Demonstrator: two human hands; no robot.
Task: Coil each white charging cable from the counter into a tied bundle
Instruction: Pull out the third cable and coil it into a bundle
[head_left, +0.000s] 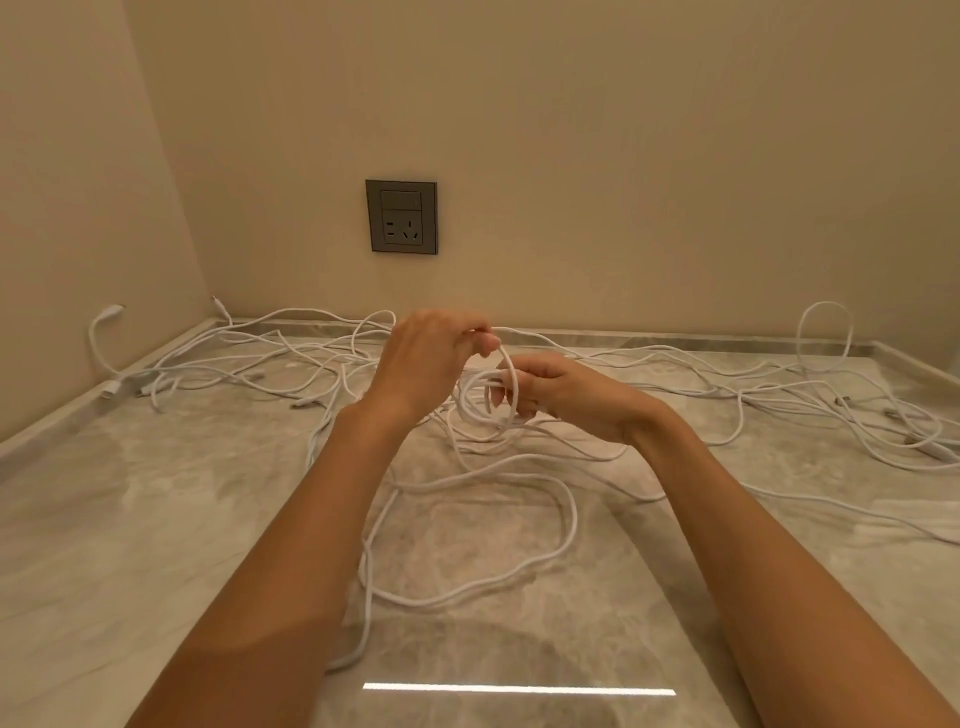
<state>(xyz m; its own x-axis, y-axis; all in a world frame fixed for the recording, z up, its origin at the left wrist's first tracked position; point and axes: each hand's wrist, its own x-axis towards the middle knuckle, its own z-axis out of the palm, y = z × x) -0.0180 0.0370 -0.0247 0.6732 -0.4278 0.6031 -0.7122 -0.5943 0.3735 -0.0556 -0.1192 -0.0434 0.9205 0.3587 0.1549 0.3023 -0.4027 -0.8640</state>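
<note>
**Coiling under way on one cable; no tie yet**

I find both hands raised just above the middle of the table (156, 519), working one white cable (573, 519). The right hand (566, 397) holds a small coil (467, 402) of a few turns, its fingers curled through and around the loops. The left hand (431, 358) is just beside it, its grip pressed together, thumb and fingertips pinching the strand that arcs down into the coil. The two hands are close, nearly touching.

The rest of this cable lies slack on the table in front of the person, in one wide loop with a tail running toward the near edge. I judge that most of its length is not yet wound.

The other cables (156, 387) lie loose and tangled along the back of the table, to the left and to the far right. I see no finished bundle in view. A socket (401, 216) sits on the wall behind, with nothing plugged in.

I judge the step in hand to be laying a further turn onto the coil. The next move calls for the left hand to draw up more slack and feed it round, while the right hand keeps the turns from springing apart. The tail end must be left free for the tie.
</note>
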